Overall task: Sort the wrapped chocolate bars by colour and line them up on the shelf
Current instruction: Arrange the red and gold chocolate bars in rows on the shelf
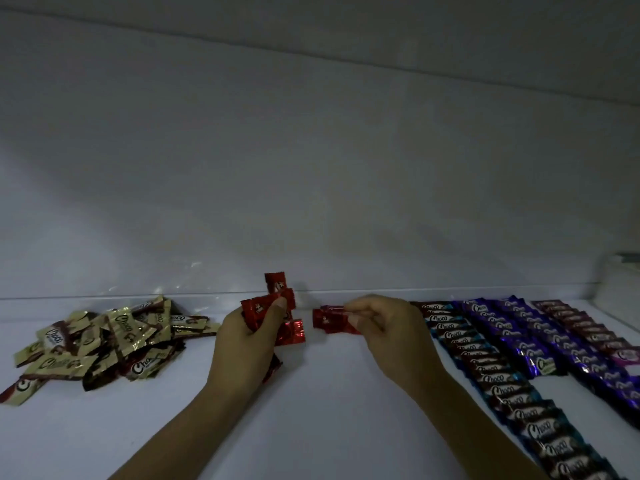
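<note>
My left hand (pixel 247 336) grips a bunch of red wrapped bars (pixel 273 306) fanned upward near the middle of the white shelf (pixel 329 393). My right hand (pixel 384 327) pinches another red bar (pixel 327 319) just to the right of them, a small gap between the two. On the left lies a loose heap of gold bars (pixel 104 344). To the right run lined-up rows: blue-edged bars (pixel 498 375), purple bars (pixel 530 341) and pink-edged bars (pixel 581 327).
The shelf's back wall (pixel 311 168) rises right behind the bars, with a low lip along its foot. A white object (pixel 620 275) stands at the far right. Bare shelf surface shows between my forearms and in front of the gold heap.
</note>
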